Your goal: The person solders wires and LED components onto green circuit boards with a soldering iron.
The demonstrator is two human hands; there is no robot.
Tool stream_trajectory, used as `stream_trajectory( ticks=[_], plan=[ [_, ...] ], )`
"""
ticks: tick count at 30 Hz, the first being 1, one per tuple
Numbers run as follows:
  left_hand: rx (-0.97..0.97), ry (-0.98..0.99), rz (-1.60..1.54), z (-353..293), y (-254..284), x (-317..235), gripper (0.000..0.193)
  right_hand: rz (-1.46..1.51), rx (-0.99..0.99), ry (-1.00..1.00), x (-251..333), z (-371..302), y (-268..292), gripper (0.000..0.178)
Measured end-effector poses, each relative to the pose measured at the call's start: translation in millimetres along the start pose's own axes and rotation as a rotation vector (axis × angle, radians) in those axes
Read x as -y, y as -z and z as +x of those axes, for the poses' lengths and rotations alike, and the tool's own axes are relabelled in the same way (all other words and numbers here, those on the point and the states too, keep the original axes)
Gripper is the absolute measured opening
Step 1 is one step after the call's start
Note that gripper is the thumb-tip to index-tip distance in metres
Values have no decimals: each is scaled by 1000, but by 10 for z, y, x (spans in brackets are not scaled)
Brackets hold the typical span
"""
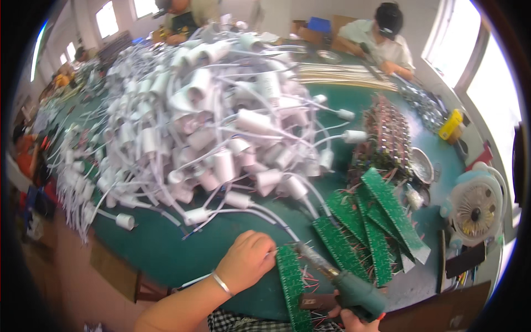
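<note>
- Green tool (359,293) gripped in our right hand (354,322)
- our left hand (249,260): fingers pinched together, on what we can't tell
- narrow circuit board (291,288) between our hands, tool's tip near its upper end
- beyond: more boards (394,213), piled white sockets (224,165)

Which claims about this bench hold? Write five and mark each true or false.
1. The right hand holds a dark green tool. True.
2. The fan stands left of the loose boards. False: the fan stands right of the loose boards.
3. The left hand is beside a narrow green board. True.
4. The big heap is mainly red. False: the big heap is mainly white.
5. A band circles the left wrist. True.
</note>
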State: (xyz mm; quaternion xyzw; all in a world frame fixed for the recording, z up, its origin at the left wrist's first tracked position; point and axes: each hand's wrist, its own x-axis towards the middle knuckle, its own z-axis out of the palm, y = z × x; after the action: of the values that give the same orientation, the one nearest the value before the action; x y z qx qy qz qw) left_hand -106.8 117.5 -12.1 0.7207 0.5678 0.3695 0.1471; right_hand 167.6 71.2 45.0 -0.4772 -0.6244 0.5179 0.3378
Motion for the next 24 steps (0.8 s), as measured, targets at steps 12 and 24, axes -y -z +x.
stream_trajectory(
  ticks=[12,24],
  plan=[
    [30,-73,-9,-27,-14,-20,14,114,-97,-80,-122,-145,-32,21],
    [16,-19,-23,1,-30,-32,18,32,-58,-7,-74,-11,-53,25]
  ],
)
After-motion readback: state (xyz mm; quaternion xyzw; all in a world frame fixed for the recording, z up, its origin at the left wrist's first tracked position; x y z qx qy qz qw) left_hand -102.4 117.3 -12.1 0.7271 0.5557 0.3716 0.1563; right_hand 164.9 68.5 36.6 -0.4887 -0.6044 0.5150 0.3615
